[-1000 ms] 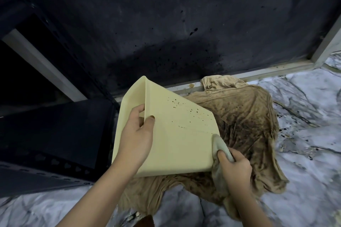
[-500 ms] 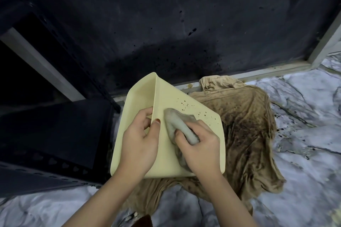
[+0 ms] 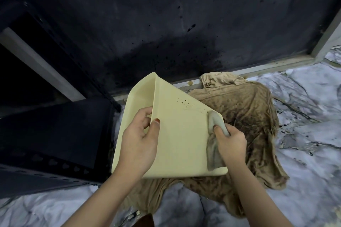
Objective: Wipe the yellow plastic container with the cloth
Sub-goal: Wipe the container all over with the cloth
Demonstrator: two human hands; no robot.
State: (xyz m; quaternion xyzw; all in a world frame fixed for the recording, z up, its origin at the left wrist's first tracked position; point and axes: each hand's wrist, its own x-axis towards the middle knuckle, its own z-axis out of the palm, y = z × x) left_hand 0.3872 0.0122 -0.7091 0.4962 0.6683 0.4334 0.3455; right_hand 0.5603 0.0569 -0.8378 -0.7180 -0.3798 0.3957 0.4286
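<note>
A pale yellow plastic container (image 3: pixel 180 134) is held tilted in the middle of the view, one flat side facing me, with dark specks near its upper right. My left hand (image 3: pixel 140 143) grips its left corner edge, thumb on the facing side and fingers curled round the other side. My right hand (image 3: pixel 230 143) holds a small grey cloth (image 3: pixel 215 127) bunched in its fingers and presses it against the container's right edge. A tail of the cloth hangs down below the hand.
A stained brown garment (image 3: pixel 249 116) lies spread on the marbled white floor (image 3: pixel 304 162) under and to the right of the container. A dark spattered wall (image 3: pixel 166 24) rises behind. A black rack (image 3: pixel 55 134) stands at the left.
My right hand has swept the cloth from the middle of the container's face out to its right edge. The left hand keeps its grip and the container has barely shifted.
</note>
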